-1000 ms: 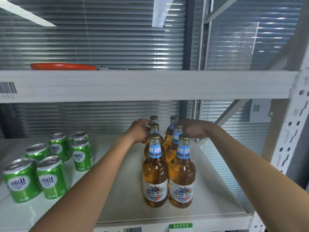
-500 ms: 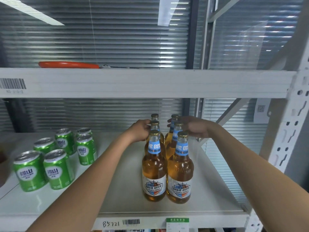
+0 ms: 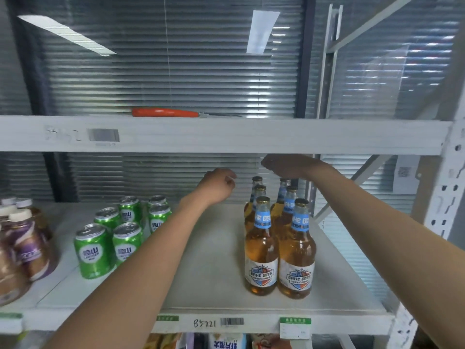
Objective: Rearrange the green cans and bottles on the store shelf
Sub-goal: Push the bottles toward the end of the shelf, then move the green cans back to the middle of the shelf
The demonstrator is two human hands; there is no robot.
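Hovering with nothing held: left hand (image 3: 219, 183) hanging loosely curled, grip apart and empty, just left of the rear bottle caps; right hand (image 3: 289, 165) floating above the rear pair, fingers drooping and clamped on nothing, close under the upper shelf (image 3: 226, 134). Standing directly below: six amber beer bottles (image 3: 278, 238) in two tight files of three, front pair touching shoulder to shoulder, back ones mostly hidden behind them. Sitting well to the left on the same lower shelf (image 3: 214, 273): six green cans (image 3: 120, 233) in a loose double row, upright, apart from the bottles. Crowding the far left edge: purple-wrapped drink bottles with white caps (image 3: 22, 248). Lying on the upper shelf: an orange-handled tool (image 3: 166, 112). Likely risks from here: catching a cap with a lowering wrist or forearm and tipping a tall, narrow bottle, most probably sending its neighbours over too, given how closely they are packed; knocking knuckles on the upper shelf's underside while lifting, leaving little headroom for clearing a rear bottle over the front ones; dragging a bottle sideways toward the cans and clipping them, light and apt to topple or roll; letting smooth glass slip through a loose grip near the neck. Safest, arguably, taking one bottle at a time, gripping low on the neck.
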